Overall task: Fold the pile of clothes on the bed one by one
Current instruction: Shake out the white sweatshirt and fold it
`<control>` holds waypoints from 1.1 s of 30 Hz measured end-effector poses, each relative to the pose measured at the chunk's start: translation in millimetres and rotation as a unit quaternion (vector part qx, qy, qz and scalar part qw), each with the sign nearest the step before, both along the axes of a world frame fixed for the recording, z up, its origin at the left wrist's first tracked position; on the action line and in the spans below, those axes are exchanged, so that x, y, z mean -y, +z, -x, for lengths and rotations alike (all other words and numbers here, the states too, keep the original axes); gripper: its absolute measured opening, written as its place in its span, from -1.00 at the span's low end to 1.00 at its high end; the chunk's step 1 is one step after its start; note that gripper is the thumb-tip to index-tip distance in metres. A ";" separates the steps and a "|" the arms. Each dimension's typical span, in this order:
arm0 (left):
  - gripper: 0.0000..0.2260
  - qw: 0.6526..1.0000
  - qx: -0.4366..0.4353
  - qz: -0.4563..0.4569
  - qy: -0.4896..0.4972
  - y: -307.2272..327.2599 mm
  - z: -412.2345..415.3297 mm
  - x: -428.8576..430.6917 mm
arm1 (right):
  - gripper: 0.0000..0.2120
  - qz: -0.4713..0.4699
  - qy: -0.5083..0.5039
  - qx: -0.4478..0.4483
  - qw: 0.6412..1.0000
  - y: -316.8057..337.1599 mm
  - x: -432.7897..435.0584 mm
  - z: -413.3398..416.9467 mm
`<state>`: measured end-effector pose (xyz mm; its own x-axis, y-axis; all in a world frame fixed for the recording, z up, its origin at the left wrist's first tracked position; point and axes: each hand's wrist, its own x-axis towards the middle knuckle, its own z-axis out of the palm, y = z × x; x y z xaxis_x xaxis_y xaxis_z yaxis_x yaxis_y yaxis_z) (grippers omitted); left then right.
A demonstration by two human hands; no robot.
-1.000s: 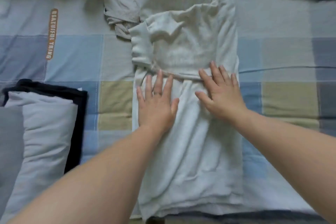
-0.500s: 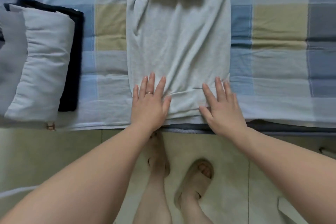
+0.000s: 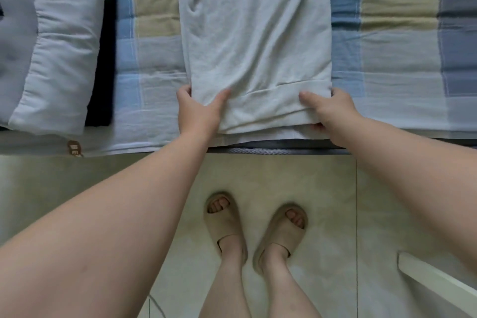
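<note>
A pale grey-white garment (image 3: pixel 255 33) lies lengthwise on the checked bedsheet (image 3: pixel 387 59), folded into a long strip whose hem reaches the near edge of the bed. My left hand (image 3: pixel 198 111) grips the hem's left corner, thumb on top and fingers tucked under the cloth. My right hand (image 3: pixel 327 108) grips the right corner the same way. The top of the garment runs out of view at the upper edge.
A stack of folded clothes (image 3: pixel 56 54), light grey over a dark piece, sits on the bed at left. The bed's dark edge (image 3: pixel 278 150) runs across below my hands. Tiled floor (image 3: pixel 322 188), my sandalled feet and a white object (image 3: pixel 438 284) lie below.
My hands slid down the garment from its middle to the hem, pressing flat, and now they have curled around the two bottom corners. The view tilted down toward the floor.
</note>
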<state>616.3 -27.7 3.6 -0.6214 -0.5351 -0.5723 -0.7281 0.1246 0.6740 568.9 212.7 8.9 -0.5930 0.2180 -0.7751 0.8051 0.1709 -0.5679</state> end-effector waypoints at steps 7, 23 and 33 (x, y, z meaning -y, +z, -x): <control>-0.72 0.984 0.065 -0.130 0.101 32.9 -9.6 14.0 | -0.86 0.059 -0.127 0.038 0.989 48.8 6.3 -15.2; -0.68 0.947 0.220 -0.185 0.141 241.0 -164.4 0.4 | -0.73 0.025 -0.129 0.152 0.980 254.2 -13.6 -172.8; -0.71 0.927 0.231 -0.223 0.194 301.3 -160.2 -6.0 | -0.75 0.049 -0.119 0.137 0.982 315.7 -21.0 -148.4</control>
